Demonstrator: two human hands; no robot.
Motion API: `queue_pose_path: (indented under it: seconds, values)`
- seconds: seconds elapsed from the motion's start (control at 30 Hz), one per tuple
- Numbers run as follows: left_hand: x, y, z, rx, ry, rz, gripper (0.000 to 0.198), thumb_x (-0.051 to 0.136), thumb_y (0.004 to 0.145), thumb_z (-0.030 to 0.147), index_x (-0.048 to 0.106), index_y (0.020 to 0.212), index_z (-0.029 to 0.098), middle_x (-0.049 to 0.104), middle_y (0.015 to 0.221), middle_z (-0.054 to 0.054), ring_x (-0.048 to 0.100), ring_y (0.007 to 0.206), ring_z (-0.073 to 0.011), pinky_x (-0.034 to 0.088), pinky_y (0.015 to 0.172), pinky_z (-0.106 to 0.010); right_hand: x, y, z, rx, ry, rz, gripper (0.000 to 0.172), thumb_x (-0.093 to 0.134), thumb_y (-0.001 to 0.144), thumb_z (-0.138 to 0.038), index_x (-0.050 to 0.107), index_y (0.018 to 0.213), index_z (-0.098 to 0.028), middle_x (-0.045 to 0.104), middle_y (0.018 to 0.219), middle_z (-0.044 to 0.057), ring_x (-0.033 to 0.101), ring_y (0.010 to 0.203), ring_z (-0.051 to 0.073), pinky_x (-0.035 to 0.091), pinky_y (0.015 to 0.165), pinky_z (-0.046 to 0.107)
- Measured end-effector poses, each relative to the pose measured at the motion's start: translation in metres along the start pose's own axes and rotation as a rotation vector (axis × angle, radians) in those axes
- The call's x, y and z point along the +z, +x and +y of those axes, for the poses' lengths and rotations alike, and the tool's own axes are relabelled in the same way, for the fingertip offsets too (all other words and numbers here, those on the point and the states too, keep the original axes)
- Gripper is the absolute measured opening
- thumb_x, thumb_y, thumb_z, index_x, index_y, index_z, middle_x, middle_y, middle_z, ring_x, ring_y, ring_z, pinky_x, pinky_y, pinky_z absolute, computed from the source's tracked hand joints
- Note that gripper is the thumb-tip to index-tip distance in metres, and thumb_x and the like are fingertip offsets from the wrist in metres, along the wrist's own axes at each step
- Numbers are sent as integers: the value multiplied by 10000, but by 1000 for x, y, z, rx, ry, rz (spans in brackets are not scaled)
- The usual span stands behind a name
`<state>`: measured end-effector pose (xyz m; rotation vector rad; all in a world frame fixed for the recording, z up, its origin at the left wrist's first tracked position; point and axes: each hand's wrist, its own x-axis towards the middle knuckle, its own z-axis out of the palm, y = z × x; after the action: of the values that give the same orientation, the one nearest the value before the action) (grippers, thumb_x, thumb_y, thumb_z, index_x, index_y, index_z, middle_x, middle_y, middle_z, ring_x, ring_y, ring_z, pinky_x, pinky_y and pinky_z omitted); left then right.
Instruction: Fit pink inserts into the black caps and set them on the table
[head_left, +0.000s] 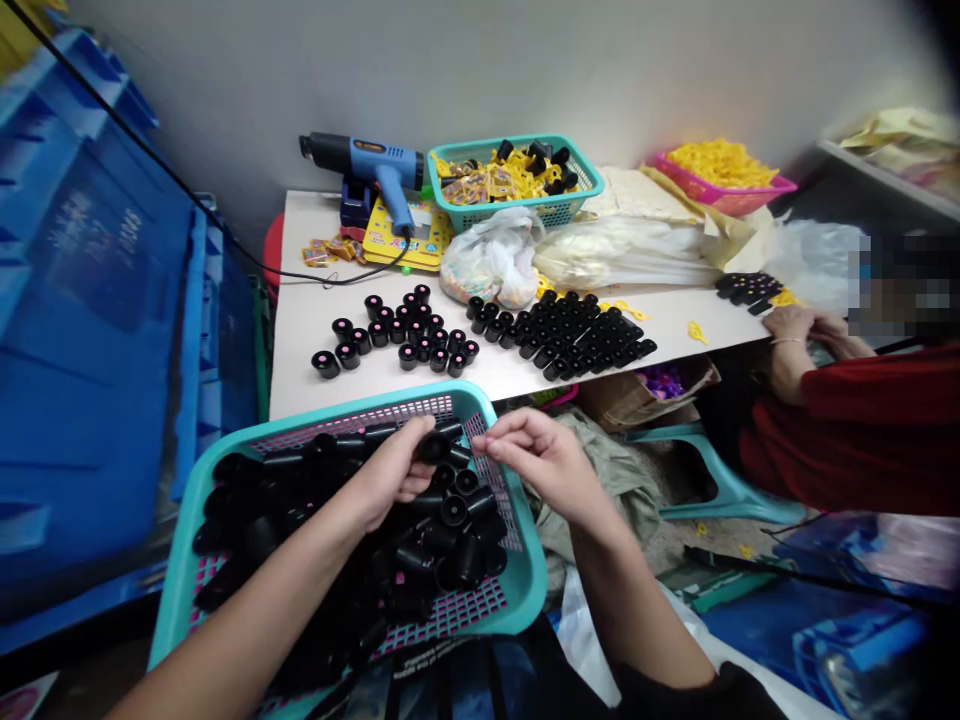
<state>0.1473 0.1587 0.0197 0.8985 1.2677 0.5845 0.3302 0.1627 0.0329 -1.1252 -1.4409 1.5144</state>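
Observation:
A teal basket (517, 600) rests on my lap, holding several black plastic caps (420, 560). Over it, my left hand (394, 465) grips one black cap (433, 447) between thumb and fingers. My right hand (536, 455) is just to the right of it, fingers pinched together on something too small to make out. On the white table (300, 340) stand several upright black caps with pink inserts (397, 335) and a second packed cluster of black caps (581, 335).
At the back stand a blue heat gun (371, 165), a teal basket of yellow and black parts (514, 180), plastic bags (495, 260) and a pink tray of yellow pieces (724, 175). Another person in a red sleeve (847, 420) works at right. Blue crates (97, 300) line the left.

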Motion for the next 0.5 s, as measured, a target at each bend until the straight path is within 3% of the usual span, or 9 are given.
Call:
queue_pose_path:
  seconds: [0.1,0.2,0.3,0.5]
  values:
    - [0,-19,-3,-77,-204,-18,366,324,798,522,368,630,200,238,473,88,152,387,-46,60,410,-199,18,-3,-3,-127,-177,-64,78,650,773,-246,668,806,-177,671,824,32,624,797,138,493,754,276]
    - [5,-27,-6,-67,-266,101,348,369,793,505,354,627,200,249,463,90,174,378,-39,73,399,-189,29,-2,-8,-229,-213,-93,51,642,776,-202,686,797,-189,610,869,32,589,848,134,478,782,272]
    - [8,-27,-8,-66,-249,214,341,377,790,493,365,619,199,274,446,86,204,363,-41,100,383,-180,33,-1,-12,-248,-248,-87,63,650,768,-185,698,806,-201,569,916,36,568,903,136,468,818,274]
    - [10,-27,-8,-35,-248,277,319,432,763,485,407,626,199,326,445,76,276,360,-62,152,373,-187,41,-3,-4,-266,-257,-39,27,660,756,-192,673,776,-203,556,924,35,558,924,146,456,840,292]
